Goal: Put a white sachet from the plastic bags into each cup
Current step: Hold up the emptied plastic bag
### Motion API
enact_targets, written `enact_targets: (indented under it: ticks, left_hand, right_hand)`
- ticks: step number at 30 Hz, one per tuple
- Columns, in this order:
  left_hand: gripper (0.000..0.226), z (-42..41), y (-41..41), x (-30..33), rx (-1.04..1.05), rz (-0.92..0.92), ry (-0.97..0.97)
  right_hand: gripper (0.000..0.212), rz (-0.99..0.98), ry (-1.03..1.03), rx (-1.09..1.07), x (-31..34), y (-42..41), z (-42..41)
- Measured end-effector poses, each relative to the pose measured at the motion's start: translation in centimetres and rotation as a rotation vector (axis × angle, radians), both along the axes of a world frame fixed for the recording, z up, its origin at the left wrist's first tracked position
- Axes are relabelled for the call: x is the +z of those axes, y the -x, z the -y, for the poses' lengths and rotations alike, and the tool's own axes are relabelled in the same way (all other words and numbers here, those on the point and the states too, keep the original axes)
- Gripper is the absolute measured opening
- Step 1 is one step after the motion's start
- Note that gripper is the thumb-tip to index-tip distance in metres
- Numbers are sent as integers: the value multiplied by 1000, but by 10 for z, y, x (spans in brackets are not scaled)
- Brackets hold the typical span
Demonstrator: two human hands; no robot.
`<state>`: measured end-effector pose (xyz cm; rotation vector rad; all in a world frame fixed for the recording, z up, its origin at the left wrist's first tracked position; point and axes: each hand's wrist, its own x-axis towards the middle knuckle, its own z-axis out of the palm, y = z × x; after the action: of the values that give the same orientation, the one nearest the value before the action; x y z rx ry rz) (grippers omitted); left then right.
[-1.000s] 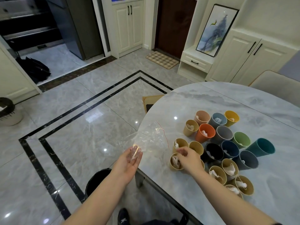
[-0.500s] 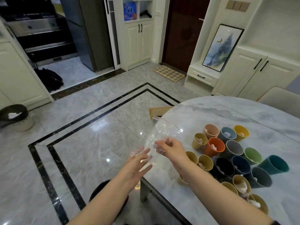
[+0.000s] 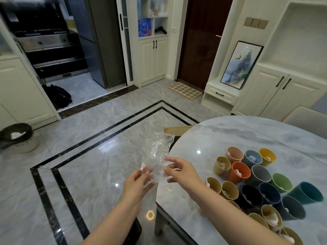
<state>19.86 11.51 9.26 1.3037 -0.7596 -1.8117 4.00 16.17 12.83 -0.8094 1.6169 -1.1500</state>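
A clear, crumpled plastic bag [image 3: 156, 152] hangs upright in the air just left of the marble table's edge [image 3: 178, 149]; no sachet shows inside it. My left hand [image 3: 139, 181] pinches its lower left corner. My right hand [image 3: 178, 171] holds its lower right side with curled fingers. On the table to the right stands a cluster of several coloured cups [image 3: 238, 172]. Many of them hold a white sachet [image 3: 238, 172]. A teal cup [image 3: 306, 192] lies tilted at the right end of the cluster.
A black bin [image 3: 134, 232] stands on the floor below my left forearm. A round basket [image 3: 16, 138] sits on the floor far left. A pale chair back [image 3: 307, 117] rises behind the table. White cabinets line the far wall.
My right hand left the cups and came up to the bag. Both hands now hold the bag, raised higher. The camera has tilted upward.
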Motion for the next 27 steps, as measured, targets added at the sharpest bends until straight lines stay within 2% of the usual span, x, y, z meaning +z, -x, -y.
enact_targets:
  ticks: [4,7,14,19,21,27]
  left_hand:
    - [13,6,-12,-3,59,2,12]
    - [13,11,-25,-5,83,-8,3]
    - [19,20,-58,-24,125,11,-48]
    - [21,24,-88,-43,180,79,-35]
    - [17,25,-100,-53,194,147,-22]
    - [12,29,-140,-116,231,341,-97]
  right_hand:
    - [18,-17,-25,3,-3,-4,8]
    - [16,-65,-53,8,-4,-12,18]
    - [27,-86,-106,65,-14,-39,45]
    - [49,106,-197,109,-26,-65,62]
    - [55,75,-241,186,-33,-79,70]
    - [30,-68,-318,319,-121,-120,98]
